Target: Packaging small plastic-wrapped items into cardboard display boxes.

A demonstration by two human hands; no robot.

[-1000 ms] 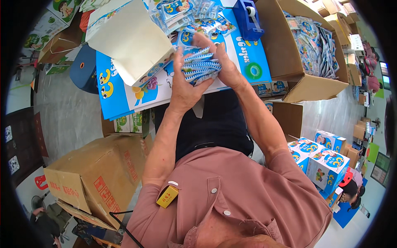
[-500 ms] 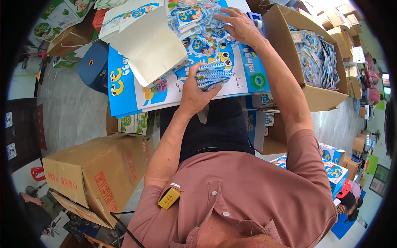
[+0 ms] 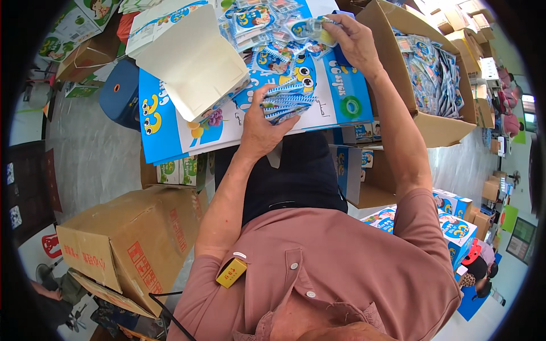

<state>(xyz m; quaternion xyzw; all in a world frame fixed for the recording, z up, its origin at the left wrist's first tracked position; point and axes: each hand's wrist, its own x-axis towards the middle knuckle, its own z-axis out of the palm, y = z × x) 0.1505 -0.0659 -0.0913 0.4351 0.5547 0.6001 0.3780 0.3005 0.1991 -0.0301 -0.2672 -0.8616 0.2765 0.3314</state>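
Remote head view: I note an open white box point(image 3: 193, 62); my left hand point(image 3: 263, 128) grasping a stack of packets point(image 3: 289, 103) over the printed board point(image 3: 173, 135); my right hand point(image 3: 357, 46) pinching a single packet point(image 3: 310, 29) above the loose pile point(image 3: 253, 21); then a packet-filled carton point(image 3: 443, 132).

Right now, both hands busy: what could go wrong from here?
The left hand alone grips the stack of blue-and-white sachets, whose edges fan unevenly; some could slip out.
The right hand pinches a single sachet by the loose sachet pile; it might drag neighbours along.
The green tape roll lies near the printed board's front edge; the right forearm could knock it.
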